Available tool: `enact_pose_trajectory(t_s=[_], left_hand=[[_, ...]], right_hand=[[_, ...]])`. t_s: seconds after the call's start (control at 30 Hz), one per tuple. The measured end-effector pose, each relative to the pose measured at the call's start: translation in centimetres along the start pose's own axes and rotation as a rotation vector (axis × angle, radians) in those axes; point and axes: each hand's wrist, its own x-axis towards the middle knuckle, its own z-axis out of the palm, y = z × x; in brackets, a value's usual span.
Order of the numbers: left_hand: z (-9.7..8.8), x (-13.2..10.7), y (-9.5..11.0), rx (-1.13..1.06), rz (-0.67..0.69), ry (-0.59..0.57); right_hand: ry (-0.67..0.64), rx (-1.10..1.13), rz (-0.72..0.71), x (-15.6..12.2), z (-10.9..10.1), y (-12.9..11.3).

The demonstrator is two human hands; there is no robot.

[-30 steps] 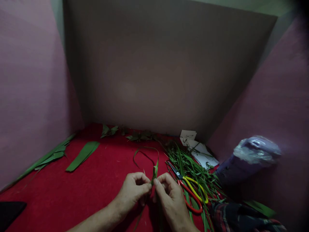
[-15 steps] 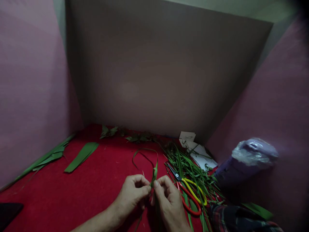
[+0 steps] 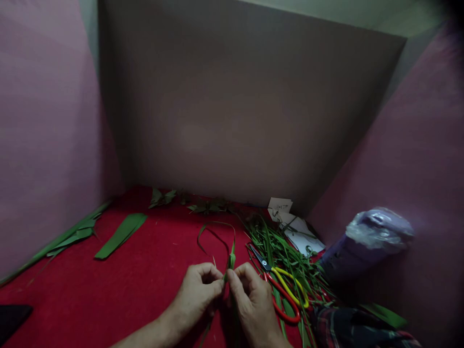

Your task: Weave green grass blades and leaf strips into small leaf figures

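Observation:
Both hands meet low in the middle of the view, over a red cloth surface [image 3: 145, 290]. Between their fingertips is a folded green leaf strip [image 3: 232, 261], with a long thin end curling up and to the left. My left hand [image 3: 201, 292] pinches it with thumb and forefinger. From the other side my right hand [image 3: 252, 302] pinches the same strip, its thumb close to the left fingertips. The lower part of the strip is mostly hidden by the hands. Just right of my right hand lie scissors [image 3: 281, 285] with red and yellow handles, on leaf scraps.
A heap of cut leaf strips [image 3: 286, 251] spreads at the right, beside white papers [image 3: 300, 234]. A purple plastic-wrapped package [image 3: 369, 241] leans by the right wall. Wide leaf pieces [image 3: 121, 235] lie at the left. Folded leaf shapes [image 3: 210, 205] line the back wall.
The view has shifted very slightly. Both hands keep their pinch on the leaf strip, with hardly any movement.

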Motion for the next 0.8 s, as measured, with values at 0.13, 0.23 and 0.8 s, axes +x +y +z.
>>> enact_pose_trajectory(t_s=[0.13, 0.23, 0.8], left_hand=[[0.01, -0.03, -0.11, -0.005, -0.010, -0.003], [0.04, -0.04, -0.12, 0.004, -0.007, -0.021], [0.50, -0.62, 0.26, 0.013, -0.004, 0.009]], right_hand=[[0.006, -0.048, -0.038, -0.13, 0.02, -0.03], [0.011, -0.010, 0.010, -0.12, 0.08, -0.08], [0.031, -0.058, 0.095, 0.21, -0.35, -0.62]])
